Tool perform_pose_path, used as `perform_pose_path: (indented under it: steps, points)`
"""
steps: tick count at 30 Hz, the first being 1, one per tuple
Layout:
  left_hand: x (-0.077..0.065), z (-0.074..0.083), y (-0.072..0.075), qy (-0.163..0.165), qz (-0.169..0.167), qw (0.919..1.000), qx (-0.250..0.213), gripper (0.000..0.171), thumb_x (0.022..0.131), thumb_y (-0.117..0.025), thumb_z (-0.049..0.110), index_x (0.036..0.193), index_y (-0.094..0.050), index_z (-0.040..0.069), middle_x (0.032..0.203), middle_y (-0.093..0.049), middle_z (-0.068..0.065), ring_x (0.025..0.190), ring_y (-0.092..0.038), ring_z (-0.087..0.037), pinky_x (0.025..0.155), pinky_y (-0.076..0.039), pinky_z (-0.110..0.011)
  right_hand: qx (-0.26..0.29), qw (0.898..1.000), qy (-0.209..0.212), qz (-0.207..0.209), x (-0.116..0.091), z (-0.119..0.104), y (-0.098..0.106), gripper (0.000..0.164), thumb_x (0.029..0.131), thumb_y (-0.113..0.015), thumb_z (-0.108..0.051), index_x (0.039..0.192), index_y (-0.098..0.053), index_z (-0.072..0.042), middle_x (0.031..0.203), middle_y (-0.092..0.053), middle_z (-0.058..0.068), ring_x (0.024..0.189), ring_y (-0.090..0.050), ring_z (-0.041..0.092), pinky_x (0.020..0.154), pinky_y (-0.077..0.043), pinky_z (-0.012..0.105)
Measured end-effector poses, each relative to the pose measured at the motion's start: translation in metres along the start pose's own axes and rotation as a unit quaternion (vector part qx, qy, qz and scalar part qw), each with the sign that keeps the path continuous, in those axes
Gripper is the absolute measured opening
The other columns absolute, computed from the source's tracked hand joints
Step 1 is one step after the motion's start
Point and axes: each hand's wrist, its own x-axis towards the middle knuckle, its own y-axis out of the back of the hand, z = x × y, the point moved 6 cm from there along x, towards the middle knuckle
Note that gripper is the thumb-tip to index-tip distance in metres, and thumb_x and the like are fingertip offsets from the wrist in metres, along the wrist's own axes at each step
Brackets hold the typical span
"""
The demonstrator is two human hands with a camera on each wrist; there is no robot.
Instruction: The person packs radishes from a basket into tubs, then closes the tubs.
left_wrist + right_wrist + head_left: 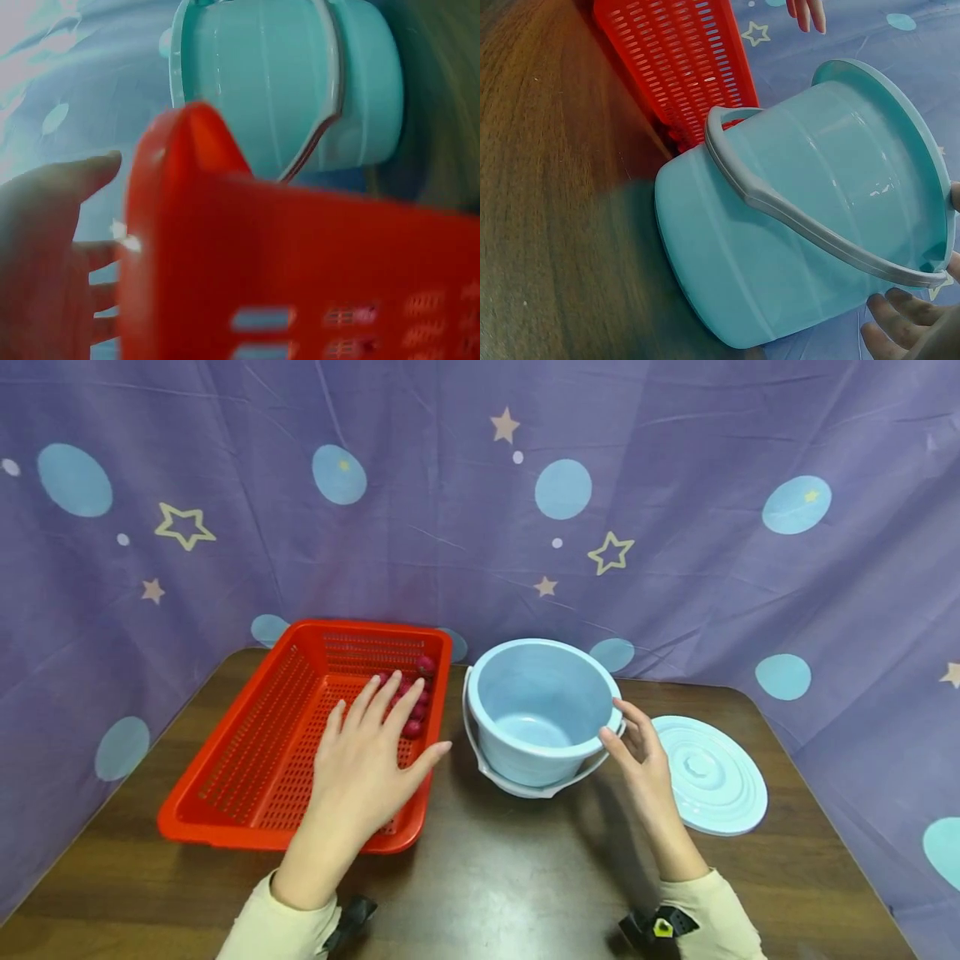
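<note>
near the lid (712,781), right grip (648,768) seemingly touches blue bucket (521,764).

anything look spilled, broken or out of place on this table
Nothing stands out: the bucket stands upright, handle lowered; the lid lies flat on the table; small red things sit inside the basket. No spill or damage shows.

We find the left hand (367,764) partly hiding the dark-red balls (412,728), and the right hand (647,764) overlapping the lid (716,777).
</note>
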Motion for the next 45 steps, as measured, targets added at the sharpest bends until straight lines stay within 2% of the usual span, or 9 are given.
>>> perform_pose_path:
  steps: [6,12,16,19,25,31,34,42,45]
  points:
    - [0.007,0.004,0.012,-0.050,-0.018,0.9986,-0.008,0.074,0.089,-0.062,0.059,0.151,-0.043,0.023,0.154,-0.040,-0.006,0.143,-0.032,-0.030,0.111,-0.027,-0.056,-0.007,1.000,-0.001,0.003,-0.001,0.000,0.001,0.048,0.100,-0.059,-0.014,0.146,-0.046,-0.013,0.129,-0.057,0.018,0.116,-0.055,0.010,0.097,-0.040,0.016]
    - [0.020,0.001,0.021,-0.066,-0.058,0.9942,-0.062,0.067,0.092,-0.061,0.057,0.149,-0.047,0.025,0.153,-0.043,0.002,0.140,-0.039,-0.026,0.108,-0.033,-0.054,-0.008,1.000,-0.004,0.003,-0.001,0.001,0.001,0.047,0.100,-0.059,-0.015,0.146,-0.046,-0.014,0.128,-0.057,0.018,0.120,-0.054,0.014,0.098,-0.039,0.016]
    - [0.031,-0.003,0.023,-0.074,-0.077,0.9901,-0.091,0.063,0.093,-0.061,0.056,0.147,-0.049,0.026,0.151,-0.045,0.001,0.137,-0.042,-0.026,0.105,-0.036,-0.056,-0.010,1.000,-0.005,0.001,0.000,0.002,0.001,0.047,0.100,-0.059,-0.016,0.146,-0.046,-0.014,0.128,-0.057,0.018,0.121,-0.054,0.016,0.098,-0.039,0.016]
    - [0.041,-0.006,0.023,-0.076,-0.088,0.9877,-0.105,0.061,0.093,-0.060,0.056,0.145,-0.051,0.027,0.149,-0.047,0.001,0.137,-0.042,-0.025,0.103,-0.038,-0.057,-0.010,1.000,-0.007,0.001,0.000,0.002,0.001,0.048,0.100,-0.059,-0.016,0.146,-0.046,-0.015,0.128,-0.057,0.018,0.119,-0.054,0.013,0.098,-0.039,0.016]
    - [0.067,-0.021,0.014,-0.063,-0.106,0.9843,-0.127,0.056,0.093,-0.064,0.050,0.143,-0.053,0.028,0.146,-0.049,0.001,0.136,-0.043,-0.024,0.101,-0.039,-0.058,-0.009,1.000,-0.007,0.000,0.001,0.002,0.001,0.048,0.100,-0.059,-0.016,0.146,-0.046,-0.014,0.130,-0.057,0.018,0.121,-0.054,0.015,0.097,-0.039,0.016]
    - [0.089,-0.037,0.006,-0.083,-0.070,0.9861,-0.126,0.046,0.093,-0.068,0.041,0.136,-0.061,0.027,0.138,-0.057,0.002,0.130,-0.050,-0.023,0.098,-0.043,-0.053,-0.011,1.000,-0.009,-0.001,0.001,0.004,0.001,0.048,0.100,-0.060,-0.015,0.146,-0.046,-0.013,0.129,-0.058,0.017,0.116,-0.055,0.008,0.097,-0.040,0.016]
    - [0.098,-0.046,-0.001,-0.083,-0.067,0.9848,-0.137,0.043,0.092,-0.070,0.038,0.133,-0.063,0.028,0.135,-0.059,0.002,0.128,-0.052,-0.023,0.096,-0.044,-0.052,-0.015,1.000,-0.009,-0.002,0.001,0.004,0.001,0.048,0.100,-0.060,-0.016,0.146,-0.046,-0.013,0.129,-0.058,0.017,0.117,-0.055,0.008,0.098,-0.039,0.016]
    - [0.118,-0.065,-0.028,-0.059,-0.090,0.9823,-0.153,0.039,0.092,-0.070,0.038,0.129,-0.065,0.027,0.133,-0.059,0.001,0.125,-0.053,-0.024,0.096,-0.044,-0.051,-0.014,1.000,-0.008,0.002,0.001,0.003,0.002,0.048,0.100,-0.059,-0.014,0.146,-0.046,-0.013,0.128,-0.057,0.018,0.117,-0.055,0.010,0.097,-0.039,0.016]
    - [0.124,-0.076,-0.039,-0.044,-0.086,0.9822,-0.162,0.038,0.091,-0.072,0.034,0.127,-0.066,0.023,0.130,-0.060,0.000,0.122,-0.054,-0.025,0.095,-0.043,-0.050,-0.010,1.000,-0.007,0.000,0.001,0.003,0.001,0.048,0.100,-0.059,-0.014,0.146,-0.045,-0.013,0.129,-0.057,0.018,0.116,-0.055,0.011,0.097,-0.040,0.017]
